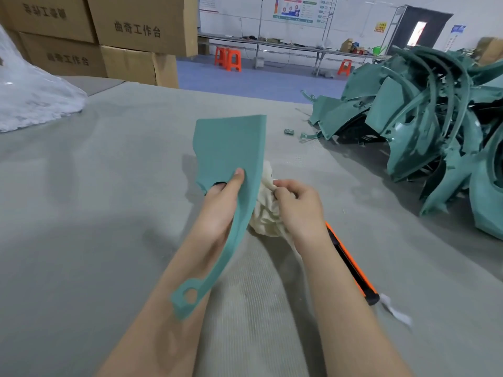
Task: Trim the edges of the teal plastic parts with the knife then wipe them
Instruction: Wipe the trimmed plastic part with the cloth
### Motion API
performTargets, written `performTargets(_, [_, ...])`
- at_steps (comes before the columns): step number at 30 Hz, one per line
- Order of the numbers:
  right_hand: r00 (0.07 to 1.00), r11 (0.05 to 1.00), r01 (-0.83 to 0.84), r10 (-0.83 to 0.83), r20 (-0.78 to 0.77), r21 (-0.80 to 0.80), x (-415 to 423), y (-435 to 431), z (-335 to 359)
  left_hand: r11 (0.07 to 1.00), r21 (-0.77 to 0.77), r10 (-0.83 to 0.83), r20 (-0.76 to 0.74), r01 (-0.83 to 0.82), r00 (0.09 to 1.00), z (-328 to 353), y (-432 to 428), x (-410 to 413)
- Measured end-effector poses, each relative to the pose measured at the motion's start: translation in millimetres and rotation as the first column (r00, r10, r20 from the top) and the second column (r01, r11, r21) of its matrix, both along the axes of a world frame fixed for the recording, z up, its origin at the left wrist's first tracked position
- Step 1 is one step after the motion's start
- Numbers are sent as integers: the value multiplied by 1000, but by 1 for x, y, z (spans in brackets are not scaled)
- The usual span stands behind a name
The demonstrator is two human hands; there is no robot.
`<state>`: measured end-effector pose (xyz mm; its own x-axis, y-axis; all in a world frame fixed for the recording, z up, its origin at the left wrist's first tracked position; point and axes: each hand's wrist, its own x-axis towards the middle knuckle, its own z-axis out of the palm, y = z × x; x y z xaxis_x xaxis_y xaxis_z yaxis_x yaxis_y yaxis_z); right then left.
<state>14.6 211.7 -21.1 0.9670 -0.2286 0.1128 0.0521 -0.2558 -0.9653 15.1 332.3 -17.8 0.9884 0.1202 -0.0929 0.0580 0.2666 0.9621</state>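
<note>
Left hand (pixel 220 202) grips teal part (pixel 231 148) upright; right hand (pixel 296 205) clutches cloth (pixel 265 213) at its right edge; knife (pixel 353 265) lies beside

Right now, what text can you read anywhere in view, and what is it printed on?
"曲奇工作台": upper brown cardboard box.
"曲奇工作台": lower brown cardboard box.
Upside-down print on the top-left cardboard box: too blurred to read.
White wall poster, yellow wall sign, blue wall sign: too small to read.
</note>
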Motion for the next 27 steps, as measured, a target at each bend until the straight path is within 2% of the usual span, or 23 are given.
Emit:
performTargets(2, [1000, 1000, 2, -2, 1, 28, -2, 3, 3, 997, 26, 69, 10, -69, 998, 0, -3, -2])
performTargets(4, [999, 992, 2, -8, 42, 129, -7, 9, 9, 985, 12, 174, 3, -174, 985, -1, -5, -2])
performTargets(6, [996, 983, -69, 59, 63, 168, -15, 17, 13, 959, -25, 284, -12, -284, 959, -3, -4, 1])
performTargets(8, [966, 962, -257, 257, 20, 87, -24, 30, 13, 908, -6, 419, 13, -419, 908, -5, 4, 7])
performTargets(11, [870, 865, -492, 485, -89, -97, -37, 43, 9, 771, 78, 621, 127, -632, 773, -3, 25, 13])
performTargets(14, [823, 818, -562, 541, -172, -119, -43, 46, 6, 629, 105, 733, 249, -770, 633, -3, 41, 16])
performTargets(17, [800, 788, -597, 571, -184, -149, -46, 45, 9, 555, 154, 749, 336, -817, 572, -2, 42, 16])
performTargets(20, [824, 829, -559, 555, -111, -3, -45, 45, 8, 615, 140, 699, 358, -776, 619, 2, 38, 16])
performTargets(25, [907, 899, -405, 417, -47, 167, -39, 54, 3, 792, 208, 497, 327, -574, 804, 2, 23, 13])
performTargets(27, [960, 955, -280, 281, -5, 99, -33, 51, 3, 861, 209, 403, 275, -464, 873, 5, 11, 10])
